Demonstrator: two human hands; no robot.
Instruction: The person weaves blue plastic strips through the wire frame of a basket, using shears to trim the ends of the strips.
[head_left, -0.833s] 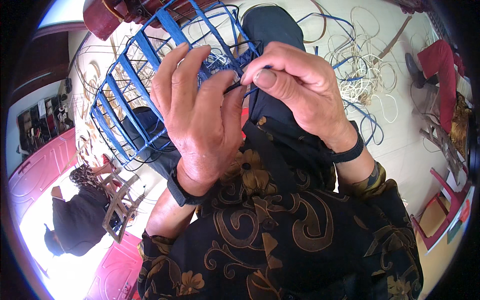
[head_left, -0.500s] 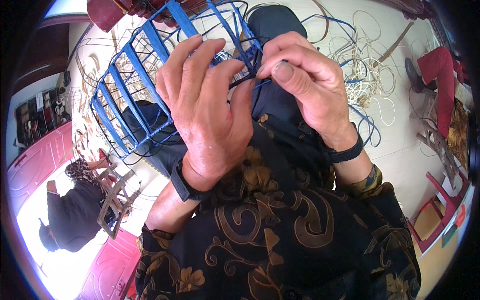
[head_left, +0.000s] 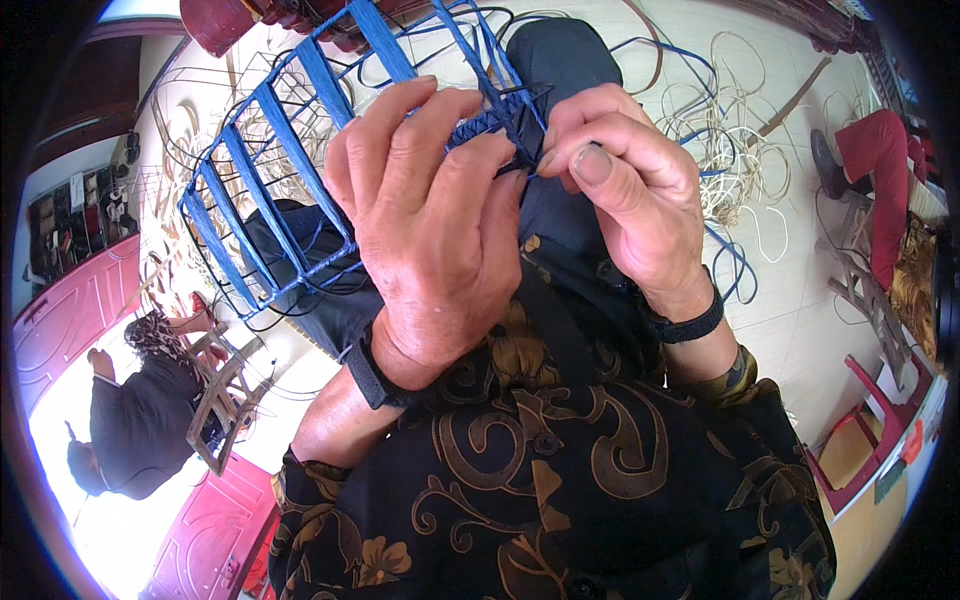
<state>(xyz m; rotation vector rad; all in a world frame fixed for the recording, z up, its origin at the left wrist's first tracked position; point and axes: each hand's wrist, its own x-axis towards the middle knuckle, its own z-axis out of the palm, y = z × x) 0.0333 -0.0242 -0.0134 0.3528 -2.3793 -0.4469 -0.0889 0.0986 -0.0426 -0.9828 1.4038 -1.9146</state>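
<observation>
A blue frame basket (head_left: 318, 82) with a thin wire frame, broad bars wrapped in blue strip and a braided blue edge rests across my lap. My left hand (head_left: 430, 235) is closed around its near right corner, thumb and index finger pressed close to the braiding. Just right of that corner, my right hand (head_left: 640, 195) pinches a thin strand between curled fingers and thumb. Most of the strand is hidden by the fingers, so its colour is hard to tell. What lies under my left palm cannot be seen.
Tangled pale strands (head_left: 735, 185) lie on the floor at the right, with loops of blue strip (head_left: 735, 262). Wooden stools (head_left: 222, 410) stand at both sides. A person in black (head_left: 145, 425) sits at the left; a red-trousered leg (head_left: 868, 185) shows at the right.
Both hands and the basket have shifted slightly right and downward in the picture. My right hand has drawn a little away from my left fingertips.
</observation>
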